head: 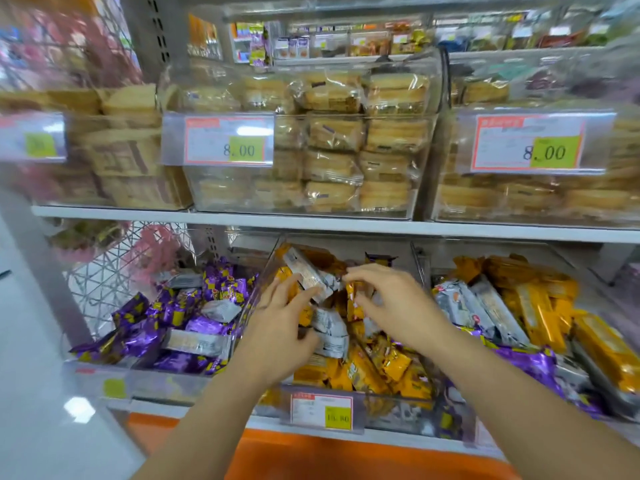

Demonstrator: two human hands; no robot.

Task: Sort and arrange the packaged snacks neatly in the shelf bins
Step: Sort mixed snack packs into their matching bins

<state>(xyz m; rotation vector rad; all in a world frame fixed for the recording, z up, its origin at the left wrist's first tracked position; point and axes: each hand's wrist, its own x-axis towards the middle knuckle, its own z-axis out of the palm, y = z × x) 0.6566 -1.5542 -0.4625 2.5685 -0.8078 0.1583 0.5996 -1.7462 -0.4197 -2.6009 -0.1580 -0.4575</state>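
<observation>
Three clear bins line the lower shelf. The middle bin [381, 408] holds orange snack packs [391, 367] mixed with silver ones. My left hand [277, 327] grips a long silver snack pack [304, 273], raised at a tilt above the pile. My right hand [391, 303] hovers over the same bin and pinches the end of that silver pack with thumb and forefinger. The left bin [152, 382] is full of purple packs [138, 327] with a few silver ones among them. The right bin [602, 407] carries silver, orange and purple packs jumbled together.
The upper shelf [311, 225] bears clear bins of wrapped pale biscuits with 8.00 price tags [228, 140]. A price tag [322, 410] hangs on the middle bin's front. A wire rack with pink flowers [138, 258] stands at the left. An orange panel [346, 459] runs below.
</observation>
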